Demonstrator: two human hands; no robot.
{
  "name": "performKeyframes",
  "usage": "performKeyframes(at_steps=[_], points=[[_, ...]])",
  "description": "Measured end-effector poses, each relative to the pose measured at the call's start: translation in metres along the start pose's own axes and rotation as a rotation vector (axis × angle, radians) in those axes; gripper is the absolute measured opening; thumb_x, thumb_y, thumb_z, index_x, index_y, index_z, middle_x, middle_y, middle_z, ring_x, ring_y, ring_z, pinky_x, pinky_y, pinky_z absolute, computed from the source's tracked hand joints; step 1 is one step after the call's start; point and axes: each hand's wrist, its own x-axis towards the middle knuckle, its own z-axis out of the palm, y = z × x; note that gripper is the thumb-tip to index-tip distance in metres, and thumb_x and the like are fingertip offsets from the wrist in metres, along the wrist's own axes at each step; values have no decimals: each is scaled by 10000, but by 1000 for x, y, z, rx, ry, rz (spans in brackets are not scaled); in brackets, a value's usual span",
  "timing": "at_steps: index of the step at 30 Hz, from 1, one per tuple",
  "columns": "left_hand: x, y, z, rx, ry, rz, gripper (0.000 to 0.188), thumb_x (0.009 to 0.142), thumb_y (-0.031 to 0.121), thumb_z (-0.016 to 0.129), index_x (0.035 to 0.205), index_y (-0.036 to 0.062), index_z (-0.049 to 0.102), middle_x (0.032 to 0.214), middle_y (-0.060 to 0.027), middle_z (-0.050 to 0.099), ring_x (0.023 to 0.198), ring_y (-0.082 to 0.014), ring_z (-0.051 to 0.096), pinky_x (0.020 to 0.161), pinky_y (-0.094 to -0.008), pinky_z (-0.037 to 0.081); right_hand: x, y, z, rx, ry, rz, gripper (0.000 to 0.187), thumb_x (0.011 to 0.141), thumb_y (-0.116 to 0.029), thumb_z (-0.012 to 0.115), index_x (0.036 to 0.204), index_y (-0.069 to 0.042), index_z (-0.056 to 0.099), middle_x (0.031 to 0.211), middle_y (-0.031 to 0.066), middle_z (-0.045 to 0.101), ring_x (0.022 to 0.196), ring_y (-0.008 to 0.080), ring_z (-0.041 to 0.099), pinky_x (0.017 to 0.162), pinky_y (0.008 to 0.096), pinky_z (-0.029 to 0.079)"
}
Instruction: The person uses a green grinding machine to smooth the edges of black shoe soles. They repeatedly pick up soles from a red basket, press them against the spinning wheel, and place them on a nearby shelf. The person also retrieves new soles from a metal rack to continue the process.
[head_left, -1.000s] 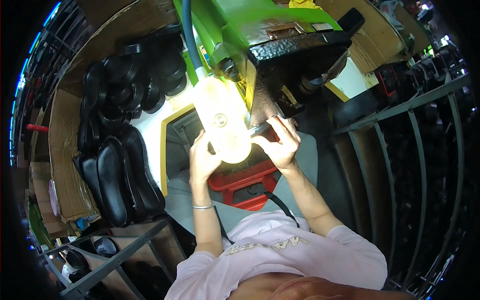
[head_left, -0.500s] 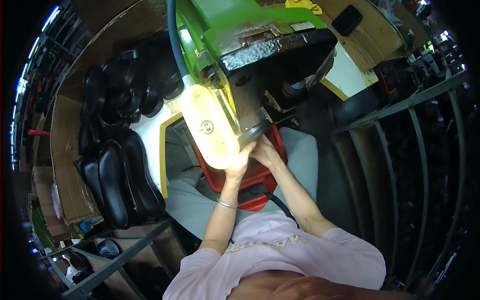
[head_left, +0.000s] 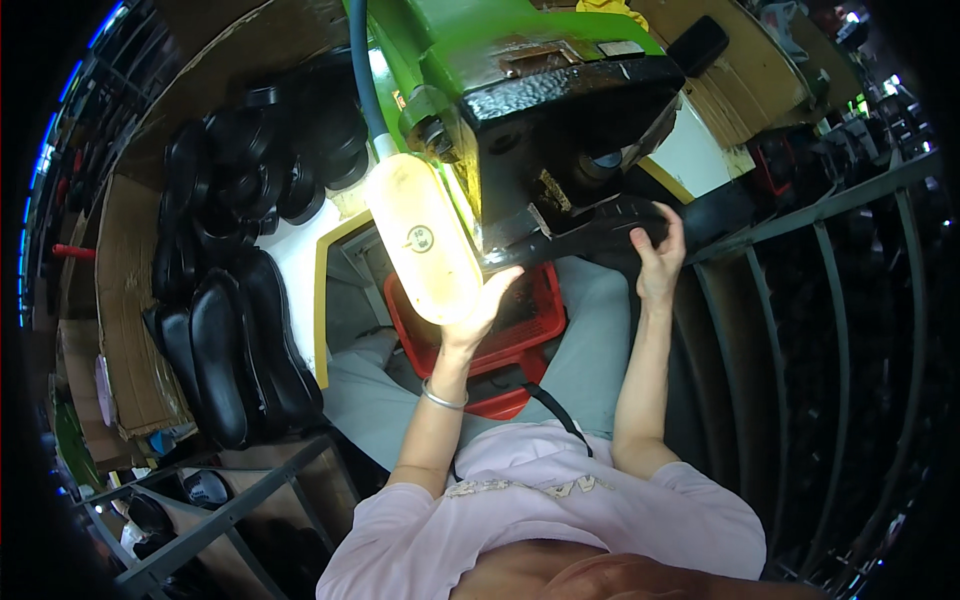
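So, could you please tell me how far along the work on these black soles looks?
Done or waiting, I cannot tell: black soles are stacked at the person's left. In hand: one black sole is held under the green machine's black head, left hand at its near end, right hand at its far end. Left: a red crate sits on the lap; contents unclear.

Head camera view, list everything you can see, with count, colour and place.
machine: one, green with a black head, top centre
lamp: one, glowing pale yellow, beside the machine head
shoe sole: one, black, under the machine head, held at both ends
stacked soles: many, black, left side
crate: one, red, on the lap
metal rack: one, grey, right side
bracelet: one, silver, left wrist
left hand: at the sole's near end
right hand: gripping the sole's far end
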Motion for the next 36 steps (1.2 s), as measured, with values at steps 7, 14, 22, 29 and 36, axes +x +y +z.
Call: performKeyframes(at_steps=[7,14,22,29,36], points=[[4,21,-50,-262,113,-118,238,762,-90,675,969,-58,563,947,-105,645,865,-141,625,784,-275,514,3,-39,29,-196,-130,-170,567,738,-111,816,1226,-16,545,1148,56,487,997,149,532,857,273,463],[-19,34,-94,-268,191,-101,376,649,-197,701,895,21,519,828,-64,564,746,-121,559,708,-234,482,-21,-47,60,-99,-254,-267,614,678,5,823,1192,-12,488,1165,88,462,976,178,557,809,299,516],[-57,2,-145,-474,247,-184,341,717,-64,772,862,70,495,807,6,474,738,-95,483,686,-217,429,-46,-28,103,-97,-291,-317,662,542,-92,899,1111,-36,566,1099,142,615,982,236,612,839,336,505],[-54,-24,-160,-432,149,-160,360,690,-28,796,897,64,516,835,-12,496,798,-140,533,920,-384,482,-54,-23,118,-154,-281,-425,647,504,-89,908,1066,-55,591,1057,127,628,973,253,613,830,352,504],[2,56,-92,120,69,127,376,550,-13,862,808,12,590,801,-77,586,782,-206,612,832,-391,539,-33,-20,76,224,-156,-199,649,671,8,825,1201,-47,456,1154,139,555,1020,213,585,830,320,567]])
